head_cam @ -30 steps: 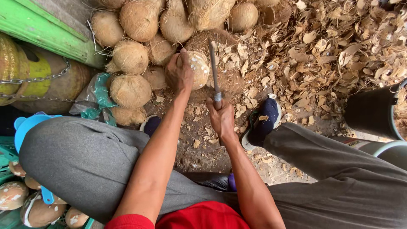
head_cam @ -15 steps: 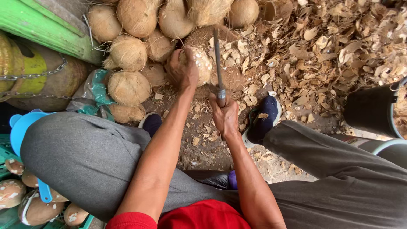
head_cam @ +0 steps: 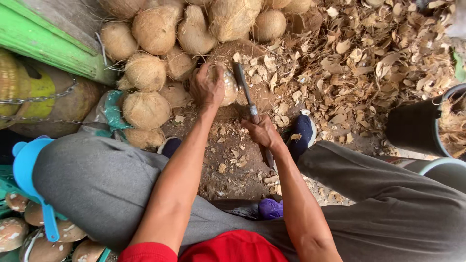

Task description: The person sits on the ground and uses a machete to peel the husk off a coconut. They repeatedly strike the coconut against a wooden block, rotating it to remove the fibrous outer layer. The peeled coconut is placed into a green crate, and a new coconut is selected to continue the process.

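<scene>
Head view: left hand [head_cam: 206,86] grips coconut [head_cam: 224,87], knife [head_cam: 246,97] just beside.

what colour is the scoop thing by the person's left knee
Bright blue; the plastic scoop shows clearly at the left edge of the head view, beside the grey trouser leg.
</scene>
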